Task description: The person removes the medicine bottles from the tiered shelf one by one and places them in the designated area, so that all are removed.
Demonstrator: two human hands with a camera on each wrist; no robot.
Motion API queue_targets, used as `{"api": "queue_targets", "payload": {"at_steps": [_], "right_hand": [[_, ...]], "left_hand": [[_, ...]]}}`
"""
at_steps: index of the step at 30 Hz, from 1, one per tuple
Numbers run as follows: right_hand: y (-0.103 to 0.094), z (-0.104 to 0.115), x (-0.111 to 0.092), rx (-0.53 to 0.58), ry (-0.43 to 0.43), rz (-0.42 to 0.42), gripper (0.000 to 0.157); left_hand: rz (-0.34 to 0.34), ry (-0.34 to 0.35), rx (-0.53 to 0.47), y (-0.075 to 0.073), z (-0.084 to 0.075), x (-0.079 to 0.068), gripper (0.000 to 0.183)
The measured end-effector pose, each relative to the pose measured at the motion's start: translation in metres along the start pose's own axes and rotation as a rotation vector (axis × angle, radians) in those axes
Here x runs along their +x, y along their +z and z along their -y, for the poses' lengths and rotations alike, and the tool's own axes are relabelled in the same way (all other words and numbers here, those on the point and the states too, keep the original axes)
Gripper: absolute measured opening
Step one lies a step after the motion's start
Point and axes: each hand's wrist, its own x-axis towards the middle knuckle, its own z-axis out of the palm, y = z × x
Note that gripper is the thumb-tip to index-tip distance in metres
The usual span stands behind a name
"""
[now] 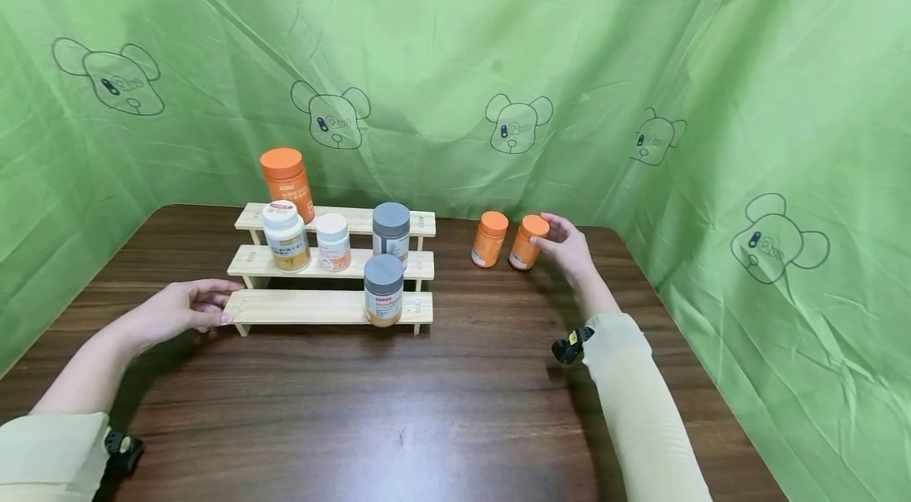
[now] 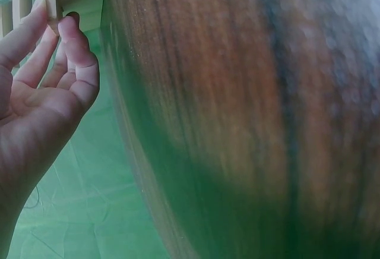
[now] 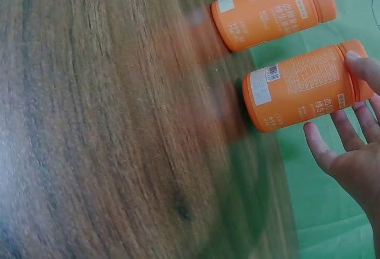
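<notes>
The left hand (image 1: 187,309) pinches the lowest step of the wooden rack (image 1: 306,307) at its left end. Well apart, the right hand (image 1: 569,251) holds one orange bottle (image 1: 525,251) by its cap (image 1: 533,227); its base seems to rest on the table (image 1: 427,407). Five lidded containers (image 1: 383,301) already stand on the rack; this bottle and its orange neighbour (image 1: 489,243) remain outside it.

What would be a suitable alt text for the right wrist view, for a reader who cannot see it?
A person's right grip holds an orange bottle by its cap. A second orange bottle appears just above it in the picture. A brown wood-grain table fills the left side, and green cloth shows at the right.
</notes>
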Motion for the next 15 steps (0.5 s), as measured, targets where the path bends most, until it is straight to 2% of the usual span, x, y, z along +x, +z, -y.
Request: {"api": "queue_targets", "payload": {"at_steps": [15], "right_hand": [[-0.0008, -0.0051, 0.0031, 0.041, 0.059, 0.038, 0.064]], "left_hand": [[0.003, -0.019, 0.013, -0.0004, -0.0005, 0.0001, 0.059]]}}
